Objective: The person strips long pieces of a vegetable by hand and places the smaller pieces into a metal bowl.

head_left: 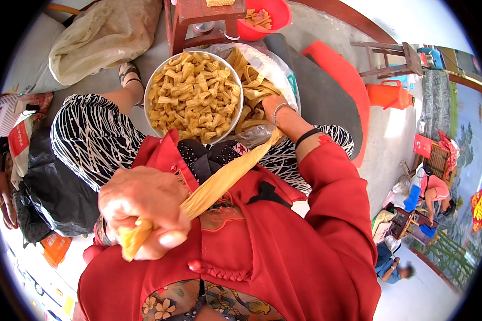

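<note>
Seated person in a red jacket [284, 251] over a black-and-white patterned skirt [85, 139], viewed from above, working with long yellow strips over the lap.

Concrete floor [316, 32], pale grey, carrying everything else. On it, at upper left, a slumped beige sack [104, 35]; at left, a black plastic bag [51, 195]; at upper right, a dark mat with a red board [345, 80] beside it, an orange jug [388, 95] and a small wooden stool [391, 56].

Round metal bowl [194, 96], resting against the knees and heaped to the rim with short, knotted yellow pieces. Just to its right, a clear plastic bag [276, 67] holding a loose pile of flat yellow strips [249, 85].

Red wooden stool [201, 18], beyond the bowl, with a red plastic basin [265, 16] of similar pieces behind it.

Second person [431, 190] in a pink top, bent over at far right, well apart from the work.

Long yellow strip [225, 179], drawn taut on a diagonal between the two hands, from the pile in the bag down across the lap.

Left hand [144, 211], closed in a firm fist around the lower end of the strip, a short tail protruding below the fingers.

Right hand [276, 107], wearing a metal bangle, lying on the pile in the bag at the strip's upper end; its fingers are buried among the strips, so their grip cannot be made out.
</note>
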A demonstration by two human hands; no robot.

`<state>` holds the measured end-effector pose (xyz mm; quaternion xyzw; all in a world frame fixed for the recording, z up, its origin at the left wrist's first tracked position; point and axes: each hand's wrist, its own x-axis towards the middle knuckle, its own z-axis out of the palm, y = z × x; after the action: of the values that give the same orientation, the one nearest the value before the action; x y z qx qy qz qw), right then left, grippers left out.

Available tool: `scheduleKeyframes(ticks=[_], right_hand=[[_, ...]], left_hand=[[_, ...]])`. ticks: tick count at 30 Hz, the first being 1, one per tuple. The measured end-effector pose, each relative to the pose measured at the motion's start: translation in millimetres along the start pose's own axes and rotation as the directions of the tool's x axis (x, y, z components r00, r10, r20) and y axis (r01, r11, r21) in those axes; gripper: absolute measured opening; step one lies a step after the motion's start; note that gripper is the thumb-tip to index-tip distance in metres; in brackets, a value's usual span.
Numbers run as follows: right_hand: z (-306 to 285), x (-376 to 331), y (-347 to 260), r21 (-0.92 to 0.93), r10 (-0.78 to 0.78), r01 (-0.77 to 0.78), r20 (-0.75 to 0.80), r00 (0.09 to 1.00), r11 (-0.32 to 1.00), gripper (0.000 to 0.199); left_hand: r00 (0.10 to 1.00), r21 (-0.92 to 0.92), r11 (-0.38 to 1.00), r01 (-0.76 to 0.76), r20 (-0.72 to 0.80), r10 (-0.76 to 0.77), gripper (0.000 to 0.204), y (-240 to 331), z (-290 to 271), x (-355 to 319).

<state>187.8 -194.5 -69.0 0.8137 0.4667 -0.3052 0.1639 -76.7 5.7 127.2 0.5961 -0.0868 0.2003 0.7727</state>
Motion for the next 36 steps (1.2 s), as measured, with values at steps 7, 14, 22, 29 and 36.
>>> scheduleKeyframes(ticks=[7,14,22,29,36], right_hand=[[-46,-56,-14,0.172,0.136,-0.148,0.084,0.987,0.974,0.017],[-59,-99,-21,0.313,0.049,-0.05,0.01,0.999,0.948,0.01],[-36,-55,-20,0.947,0.189,-0.119,0.064,0.98,0.298,0.015],[-65,-54,5,0.784,0.123,0.042,-0.149,0.981,0.619,0.028],[-160,-107,-76,0.855,-0.258,0.517,-0.51,0.821,-0.045,0.059]], left_hand=[[0.994,-0.381,0.92,-0.093,0.019,0.108,0.013,37,-5,-1],[0.957,-0.507,0.862,-0.023,0.24,0.166,0.016,58,-44,-1],[0.989,-0.329,0.933,-0.144,-0.074,0.126,0.019,29,-43,2],[0.94,-0.33,0.943,0.044,-0.305,-0.151,0.014,0,-31,14],[0.851,-0.227,0.914,0.336,-0.341,-0.398,0.006,-20,-16,44]])
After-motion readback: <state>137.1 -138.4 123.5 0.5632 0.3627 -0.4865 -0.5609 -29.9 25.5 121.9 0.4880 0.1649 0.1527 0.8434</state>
